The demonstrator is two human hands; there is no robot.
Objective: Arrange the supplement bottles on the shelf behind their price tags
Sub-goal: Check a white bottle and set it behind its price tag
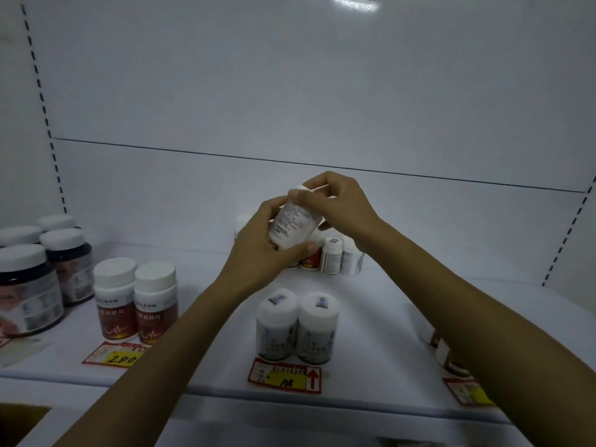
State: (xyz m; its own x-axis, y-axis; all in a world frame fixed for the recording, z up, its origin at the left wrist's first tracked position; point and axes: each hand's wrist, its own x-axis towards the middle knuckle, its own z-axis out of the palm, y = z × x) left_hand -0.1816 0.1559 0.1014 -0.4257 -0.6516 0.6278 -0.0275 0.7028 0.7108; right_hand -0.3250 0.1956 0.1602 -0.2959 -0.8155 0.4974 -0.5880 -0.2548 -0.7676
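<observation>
Head view: white bottle point(292, 224) tilted mid-frame above the shelf point(380, 304), left hand point(254, 256) wrapped round its body, right hand point(342, 201) pinching the cap end, probably turning the blurred label to match a price tag point(285, 376).

Bottle pair point(297, 327) behind price tag point(285, 376)

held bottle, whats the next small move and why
Probably rotate the bottle until its front label shows. The left hand grips its body, the right hand pinches its top, it hangs tilted above the shelf, and only fine print faces the camera, so its tag can't be told. Red-label bottles stand behind the 280 tag, white bottles behind the 108 tag.
</observation>
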